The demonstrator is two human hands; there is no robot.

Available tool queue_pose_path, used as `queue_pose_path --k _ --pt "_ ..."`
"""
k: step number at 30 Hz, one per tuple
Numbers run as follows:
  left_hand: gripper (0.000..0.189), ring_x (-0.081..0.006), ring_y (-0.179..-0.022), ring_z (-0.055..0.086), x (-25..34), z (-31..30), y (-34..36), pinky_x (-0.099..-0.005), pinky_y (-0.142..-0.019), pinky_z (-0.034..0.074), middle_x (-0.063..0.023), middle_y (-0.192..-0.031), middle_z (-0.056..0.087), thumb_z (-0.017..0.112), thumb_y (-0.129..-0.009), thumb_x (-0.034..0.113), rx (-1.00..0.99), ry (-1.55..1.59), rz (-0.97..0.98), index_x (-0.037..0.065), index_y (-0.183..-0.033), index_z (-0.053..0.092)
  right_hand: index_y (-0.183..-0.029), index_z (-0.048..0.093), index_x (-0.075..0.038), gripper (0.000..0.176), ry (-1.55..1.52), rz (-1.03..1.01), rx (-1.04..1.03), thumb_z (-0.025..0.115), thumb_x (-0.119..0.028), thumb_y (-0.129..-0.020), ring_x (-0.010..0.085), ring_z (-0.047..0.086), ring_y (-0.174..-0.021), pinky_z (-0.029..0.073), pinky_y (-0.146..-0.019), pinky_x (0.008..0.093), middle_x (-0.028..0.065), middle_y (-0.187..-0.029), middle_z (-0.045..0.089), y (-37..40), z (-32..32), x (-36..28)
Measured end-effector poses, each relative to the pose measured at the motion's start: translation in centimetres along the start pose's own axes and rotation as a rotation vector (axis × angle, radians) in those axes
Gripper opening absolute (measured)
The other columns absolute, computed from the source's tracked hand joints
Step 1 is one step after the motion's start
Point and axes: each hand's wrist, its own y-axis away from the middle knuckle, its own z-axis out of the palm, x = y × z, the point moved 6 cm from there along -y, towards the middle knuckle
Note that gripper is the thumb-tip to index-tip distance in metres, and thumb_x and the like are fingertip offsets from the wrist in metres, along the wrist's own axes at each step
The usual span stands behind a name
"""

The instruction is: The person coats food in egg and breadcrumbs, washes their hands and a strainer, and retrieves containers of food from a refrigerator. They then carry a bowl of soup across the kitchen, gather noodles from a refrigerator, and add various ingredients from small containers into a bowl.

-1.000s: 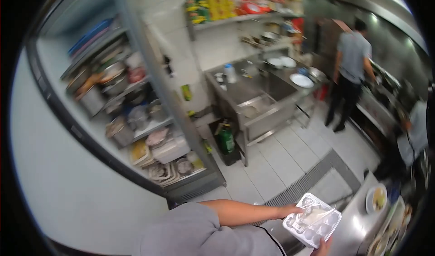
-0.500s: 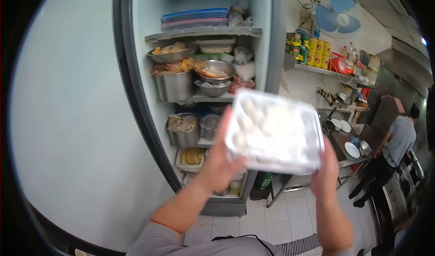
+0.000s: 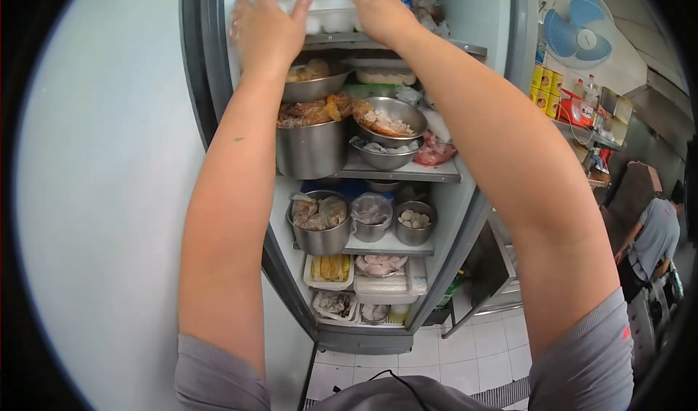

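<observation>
A clear plastic container (image 3: pixel 331 1) with white rounded pieces inside is up at the fridge's top shelf (image 3: pixel 465 47). My left hand (image 3: pixel 267 31) grips its left end, thumb along the near side and fingers partly hidden behind. At the right end, my right hand (image 3: pixel 384 12) holds it with the thumb on the rim. Both arms reach up into the open fridge. Below the hands are a metal bowl of yellowish food (image 3: pixel 314 87) and a lidded plastic tub (image 3: pixel 384 72). The container hides most of what stands behind it.
Lower shelves carry a large steel pot (image 3: pixel 311 149), stacked metal bowls (image 3: pixel 385 160), a pot with bagged food (image 3: pixel 320 236) and plastic trays (image 3: pixel 331 284). The white fridge door (image 3: pixel 116 193) stands open at left. A person (image 3: pixel 651 233) in grey is at the far right, below a wall fan (image 3: pixel 582 29).
Both hands have raised the container from in front of the fridge, up and left to the top shelf. My view has moved closer to the shelves. The other person now leans forward.
</observation>
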Motion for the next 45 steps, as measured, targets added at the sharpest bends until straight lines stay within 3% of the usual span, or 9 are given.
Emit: queue_pose_path --k 5,7,9,16,17,21,31,33,45 --pt "0.079 -0.0448 -0.154 0.019 -1.7 4.4 0.9 -0.0583 -0.124 0.018 -0.0296 -0.164 0.025 0.075 -0.087 0.05 -0.418 -0.225 0.048 0.018 -0.154 0.046 -0.135 0.054 0.002 0.053 0.16 -0.105 0.034 0.056 -0.034 -0.096 0.047 0.055 -0.123 0.045 -0.105 0.0524 0.0371 -0.135 0.049 2.2 -1.1 -5.1" --pt "0.035 -0.0344 -0.1 0.07 0.2 4.2 0.8 -0.0563 -0.101 0.046 -0.0139 -0.117 0.072 0.058 -0.099 0.039 -0.275 -0.46 0.533 0.019 -0.126 0.071 -0.118 0.064 -0.003 0.051 -0.197 0.2 0.079 0.069 -0.043 -0.086 0.0372 0.065 -0.104 0.056 -0.089 0.048 0.0226 -0.113 0.067 9.0 -7.5 -7.9" --pt "0.055 -0.0376 -0.126 0.056 -1.7 6.2 3.0 -0.0455 -0.112 0.04 -0.0189 -0.15 0.052 0.055 -0.097 0.035 -0.579 -0.452 0.785 0.016 -0.149 0.052 -0.103 0.07 0.0 0.041 -0.333 0.039 0.477 0.074 -0.027 -0.072 0.042 0.061 -0.11 0.052 -0.091 0.0494 0.0239 -0.113 0.067 16.4 -9.8 -9.8" --pt "0.041 -0.0329 -0.101 0.066 11.1 -16.6 27.5 -0.0405 -0.085 0.056 -0.0229 -0.126 0.061 0.059 -0.105 0.025 -0.448 0.872 -0.087 -0.005 -0.134 0.055 -0.144 0.053 -0.007 0.061 -0.471 0.548 0.141 0.07 -0.018 -0.086 0.0378 0.059 -0.12 0.048 -0.1 0.0488 0.0181 -0.138 0.057 61.3 -17.3 -10.0" --pt "0.035 -0.037 -0.101 0.064 16.9 -20.7 33.4 -0.0444 -0.087 0.056 -0.0223 -0.121 0.063 0.06 -0.104 0.016 -0.474 0.683 0.482 -0.006 -0.131 0.056 -0.145 0.052 -0.008 0.061 -0.347 0.931 0.075 0.07 -0.014 -0.087 0.0402 0.057 -0.125 0.047 -0.106 0.048 0.0183 -0.139 0.057 69.8 -18.6 -10.4" --pt "0.037 -0.0375 -0.105 0.061 22.1 -35.9 53.5 -0.045 -0.09 0.054 -0.0227 -0.125 0.06 0.06 -0.103 0.016 -1.486 1.069 0.197 -0.005 -0.133 0.055 -0.136 0.06 -0.008 0.045 0.28 1.737 0.135 0.069 -0.015 -0.092 0.0366 0.057 -0.127 0.045 -0.109 0.0448 0.0156 -0.136 0.061 92.7 -33.5 -21.5" --pt "0.043 -0.0388 -0.115 0.054 28.7 -52.2 62.2 -0.0466 -0.097 0.048 -0.0235 -0.133 0.053 0.061 -0.1 0.016 -2.001 1.103 0.471 -0.003 -0.137 0.053 -0.12 0.061 0.006 0.042 2.459 2.077 0.591 0.071 -0.009 -0.082 0.0372 0.067 -0.102 0.055 -0.09 0.0441 0.0227 -0.112 0.067 110.5 -63.0 -73.8" --pt "0.044 -0.039 -0.117 0.053 29.2 -53.8 62.2 -0.0469 -0.098 0.047 -0.0237 -0.135 0.052 0.061 -0.099 0.016 -2.024 1.081 0.51 -0.003 -0.138 0.052 -0.117 0.061 0.009 0.038 1.303 2.606 1.435 0.067 -0.006 -0.082 0.0311 0.071 -0.079 0.059 -0.067 0.0403 0.0178 -0.097 0.069 115.0 -61.7 -76.9" --pt "0.052 -0.0406 -0.129 0.044 27.3 -57.3 61.5 -0.0487 -0.106 0.041 -0.0247 -0.145 0.044 0.061 -0.096 0.015 -2.12 0.85 0.614 0.0 -0.143 0.049 -0.111 0.065 0.006 0.03 0.759 2.624 1.288 0.065 -0.008 -0.083 0.0224 0.069 -0.071 0.056 -0.06 0.036 0.0143 -0.091 0.071 119.6 -65.0 -77.0"
